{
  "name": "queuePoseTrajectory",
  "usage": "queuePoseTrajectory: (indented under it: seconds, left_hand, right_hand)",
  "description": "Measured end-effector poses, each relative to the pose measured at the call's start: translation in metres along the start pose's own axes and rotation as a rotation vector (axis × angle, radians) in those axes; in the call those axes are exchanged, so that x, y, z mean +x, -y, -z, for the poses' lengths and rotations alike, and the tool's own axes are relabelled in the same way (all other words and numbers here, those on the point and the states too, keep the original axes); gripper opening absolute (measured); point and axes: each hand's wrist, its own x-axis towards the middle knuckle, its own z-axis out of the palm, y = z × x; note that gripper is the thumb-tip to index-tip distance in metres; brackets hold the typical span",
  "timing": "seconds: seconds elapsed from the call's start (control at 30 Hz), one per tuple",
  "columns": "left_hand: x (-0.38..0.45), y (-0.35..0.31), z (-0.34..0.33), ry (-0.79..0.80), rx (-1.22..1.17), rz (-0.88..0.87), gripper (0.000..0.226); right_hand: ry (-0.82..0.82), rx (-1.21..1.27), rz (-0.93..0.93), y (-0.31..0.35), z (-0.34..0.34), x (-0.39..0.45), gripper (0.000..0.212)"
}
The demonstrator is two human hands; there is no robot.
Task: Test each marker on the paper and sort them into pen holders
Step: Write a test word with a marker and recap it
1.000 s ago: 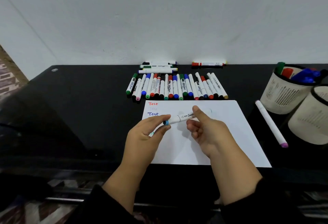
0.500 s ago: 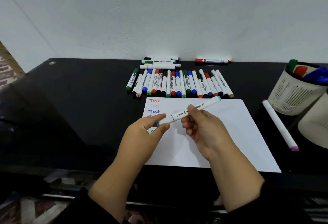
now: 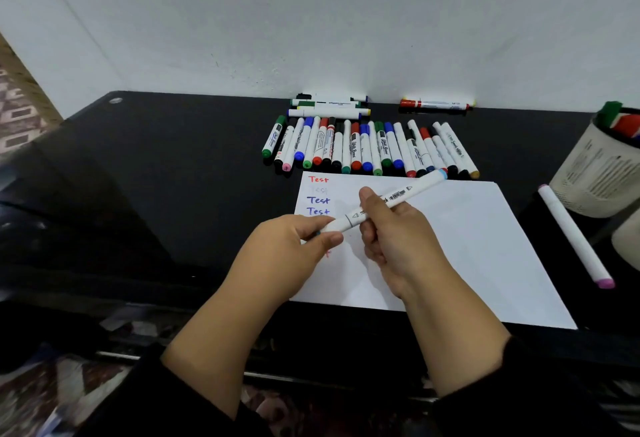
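White double-ended marker with a light-blue cap (image 3: 388, 203) is gripped mid-barrel by the right hand (image 3: 394, 239); the left hand (image 3: 287, 256) pinches its near end above the white paper sheet (image 3: 467, 246).

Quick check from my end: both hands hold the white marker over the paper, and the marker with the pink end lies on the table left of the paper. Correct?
Not quite. In the head view the pink-ended marker lies on the table to the right of the paper, beside the pen holder. The rest stands: left hand and right hand both hold the white marker over the paper.
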Motion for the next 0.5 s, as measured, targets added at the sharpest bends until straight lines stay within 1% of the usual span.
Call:
queuePoseTrajectory:
  seconds: [0.17, 0.5]
  left_hand:
    - [-0.005, 0.002, 0.009, 0.001, -0.078, 0.030, 0.030]
    - [-0.006, 0.005, 0.023, 0.010, -0.134, 0.058, 0.024]
  right_hand:
    - [0.010, -0.006, 0.028, -0.002, -0.011, -0.002, 0.026]
    - [0.091, 0.116, 0.092, -0.009, -0.023, -0.001, 0.026]
